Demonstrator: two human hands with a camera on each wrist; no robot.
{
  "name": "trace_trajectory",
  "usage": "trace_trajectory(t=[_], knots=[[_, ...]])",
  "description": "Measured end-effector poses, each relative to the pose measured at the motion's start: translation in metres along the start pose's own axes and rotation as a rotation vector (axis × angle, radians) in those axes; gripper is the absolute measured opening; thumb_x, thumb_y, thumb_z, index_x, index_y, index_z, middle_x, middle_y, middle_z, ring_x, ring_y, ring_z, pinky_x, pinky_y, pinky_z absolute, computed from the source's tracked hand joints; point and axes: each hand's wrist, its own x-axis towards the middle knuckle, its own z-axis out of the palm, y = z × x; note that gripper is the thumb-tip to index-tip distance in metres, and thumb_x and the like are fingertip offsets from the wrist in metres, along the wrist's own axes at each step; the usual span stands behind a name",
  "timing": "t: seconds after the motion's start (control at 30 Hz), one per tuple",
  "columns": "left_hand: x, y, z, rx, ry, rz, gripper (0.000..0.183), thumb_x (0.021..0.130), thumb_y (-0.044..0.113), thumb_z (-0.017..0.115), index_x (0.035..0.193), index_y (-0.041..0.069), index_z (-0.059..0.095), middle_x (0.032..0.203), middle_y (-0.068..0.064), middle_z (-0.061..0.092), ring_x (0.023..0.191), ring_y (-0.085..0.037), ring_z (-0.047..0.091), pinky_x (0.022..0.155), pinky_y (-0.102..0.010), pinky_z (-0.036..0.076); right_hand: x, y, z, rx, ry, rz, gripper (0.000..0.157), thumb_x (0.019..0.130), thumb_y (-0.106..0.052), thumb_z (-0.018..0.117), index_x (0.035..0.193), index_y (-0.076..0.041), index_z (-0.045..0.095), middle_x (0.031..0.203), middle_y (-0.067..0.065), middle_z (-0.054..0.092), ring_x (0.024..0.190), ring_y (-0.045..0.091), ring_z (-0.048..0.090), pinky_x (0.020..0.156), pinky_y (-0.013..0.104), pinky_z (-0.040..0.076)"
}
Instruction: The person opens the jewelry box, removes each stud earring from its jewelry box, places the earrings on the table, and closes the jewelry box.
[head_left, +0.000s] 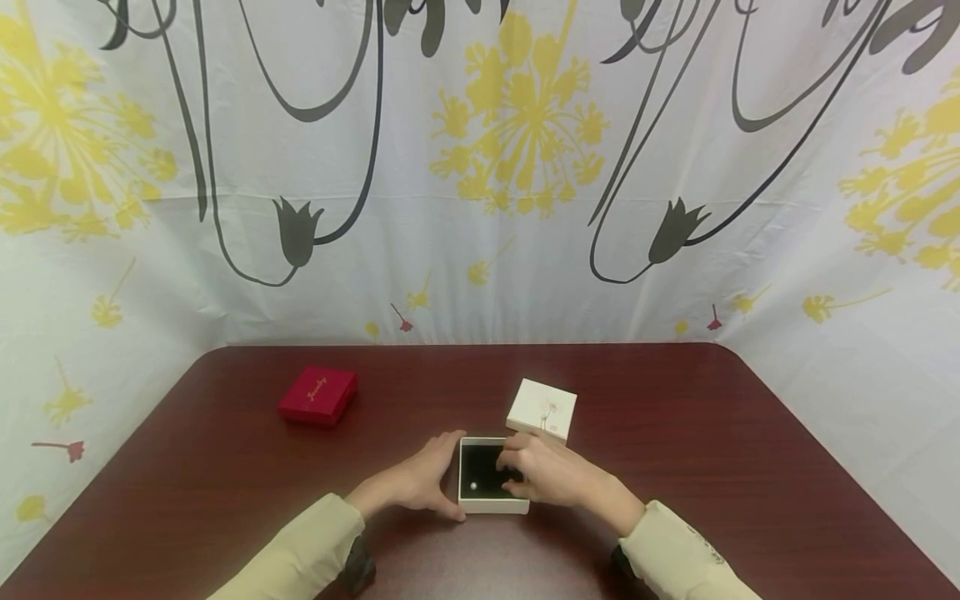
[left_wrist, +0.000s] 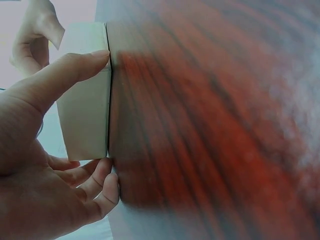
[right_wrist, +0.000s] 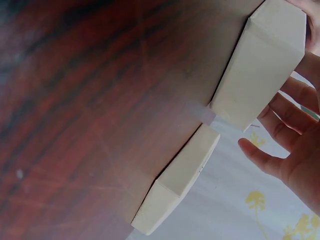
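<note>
A small white box [head_left: 492, 506] with a black lining [head_left: 480, 458] stands uncovered near the middle of the table. One small, shiny pearl-like bead [head_left: 473, 486] shows on the lining, toward the near left corner. My left hand [head_left: 422, 477] grips the box from its left, thumb at the near corner and fingers at the far side. In the left wrist view the thumb [left_wrist: 82, 65] lies along the box wall. Over the right half of the box, my right hand [head_left: 553, 471] reaches down with bent fingers; I cannot tell whether they pinch anything, since their tips are hidden.
A white lid [head_left: 542, 408] with a flower print lies just behind the right hand, close to the box. Further left sits a closed red jewelry box [head_left: 318, 395] with gold lettering. A patterned curtain [head_left: 480, 275] hangs behind the table's far edge.
</note>
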Motion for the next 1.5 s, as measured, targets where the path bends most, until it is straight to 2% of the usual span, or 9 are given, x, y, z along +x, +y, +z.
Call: trace_trajectory(t=[0.23,0.37,0.67,0.97,1.13,1.5], knots=[[-0.0007,0.0001,-0.0003,0.01,0.005,0.021,0.099,0.056,0.024,0.082,0.13,-0.008,0.025,0.123,-0.019,0.04,0.115,-0.031,0.037,0.095,-0.044,0.033,-0.0007,-0.0012,-0.0034,-0.026,-0.031,0.007,0.011,0.07,-0.022,0.07,0.077,-0.015,0.065,0.075,-0.007,0.057,0.069,0.006,0.05,0.074,0.031,0.046],[-0.0005,0.0003,-0.0002,0.006,0.003,0.018,0.099,0.056,0.024,0.082,0.13,-0.008,0.025,0.122,-0.018,0.04,0.115,-0.031,0.037,0.096,-0.044,0.033,-0.0011,-0.0015,-0.0051,-0.031,-0.052,0.012,0.009,0.071,-0.021,0.07,0.075,-0.016,0.064,0.074,-0.008,0.056,0.071,0.007,0.051,0.076,0.034,0.046],[0.0003,-0.0006,0.0007,-0.001,0.008,0.013,0.099,0.055,0.025,0.083,0.13,-0.007,0.026,0.121,-0.017,0.041,0.114,-0.029,0.037,0.095,-0.044,0.034,-0.0005,-0.003,-0.0044,-0.046,-0.026,-0.02,0.008,0.069,-0.018,0.07,0.07,-0.018,0.062,0.07,-0.009,0.054,0.071,0.007,0.052,0.072,0.031,0.045],[-0.0009,0.0002,-0.0002,-0.001,0.007,0.013,0.099,0.056,0.024,0.082,0.13,-0.008,0.026,0.122,-0.018,0.04,0.114,-0.03,0.037,0.095,-0.044,0.034,-0.0008,-0.0036,-0.0054,-0.043,-0.027,-0.031,0.01,0.067,-0.013,0.071,0.07,-0.016,0.062,0.069,-0.008,0.053,0.073,0.007,0.053,0.075,0.035,0.044],[-0.0005,0.0004,-0.0009,-0.006,0.001,0.017,0.099,0.056,0.023,0.082,0.13,-0.01,0.025,0.125,-0.02,0.039,0.117,-0.033,0.036,0.098,-0.047,0.03,-0.001,-0.0042,-0.0055,-0.032,-0.028,-0.031,0.01,0.067,-0.012,0.07,0.069,-0.016,0.061,0.069,-0.009,0.052,0.072,0.006,0.052,0.076,0.035,0.044],[0.0003,-0.0006,0.0,-0.002,0.014,0.032,0.099,0.055,0.022,0.083,0.129,-0.01,0.025,0.122,-0.02,0.04,0.115,-0.032,0.037,0.097,-0.047,0.031,0.0001,-0.0038,-0.0051,-0.013,0.011,-0.067,0.011,0.066,-0.009,0.069,0.066,-0.015,0.06,0.066,-0.008,0.051,0.064,0.005,0.05,0.064,0.022,0.042]])
